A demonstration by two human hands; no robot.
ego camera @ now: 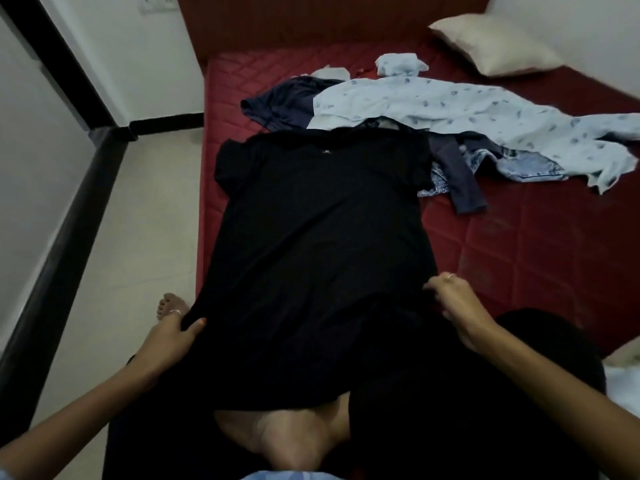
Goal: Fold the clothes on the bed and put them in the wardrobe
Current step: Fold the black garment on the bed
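A black T-shirt [318, 244] lies spread flat on the red mattress [540, 244], collar away from me and hem toward me. My left hand [173, 336] grips the shirt's lower left edge, thumb on top of the cloth. My right hand [457, 303] pinches the lower right edge with curled fingers. Beyond the collar lies a pale blue patterned shirt [450, 109], a dark navy garment [280, 105] and a blue printed piece [526, 164], all unfolded. A small white item [398, 64] sits farther back.
A cream pillow [491, 43] lies at the bed's far right corner. Light tiled floor [138, 230] runs along the bed's left side, bordered by a dark skirting and white walls. My bare foot [291, 434] rests near the shirt's hem.
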